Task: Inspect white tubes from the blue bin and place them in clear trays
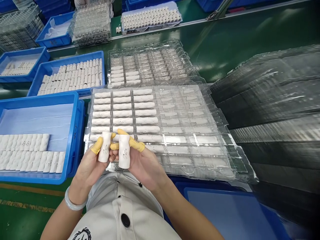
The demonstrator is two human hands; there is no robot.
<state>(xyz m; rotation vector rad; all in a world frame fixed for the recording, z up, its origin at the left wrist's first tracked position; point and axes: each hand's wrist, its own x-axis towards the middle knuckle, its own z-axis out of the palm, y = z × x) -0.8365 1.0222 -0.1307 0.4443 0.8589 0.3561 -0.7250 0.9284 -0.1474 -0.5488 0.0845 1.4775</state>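
Hands meet low in my view, just in front of the near edge of the clear blister tray (200, 156). My left hand (91, 166) has its yellow-capped fingers (97, 146) closed around one white tube (105, 147), and my right hand (143, 163) pinches a second white tube (124, 151) the same way, fingers tight on its sides. Both tubes stand nearly upright, long axis running up the picture, top ends tilted slightly toward each other, small dark marks facing me. I judge them light, stiff and likely brittle like ceramic, with a smooth, slippery skin, so I would grip across the middle of the barrel with rubbered fingertips, not at the ends. The tray's left columns already hold tubes lying crosswise, while the right pockets look empty. A blue bin (75, 133) of more tubes sits to my left on the green table (225, 43).
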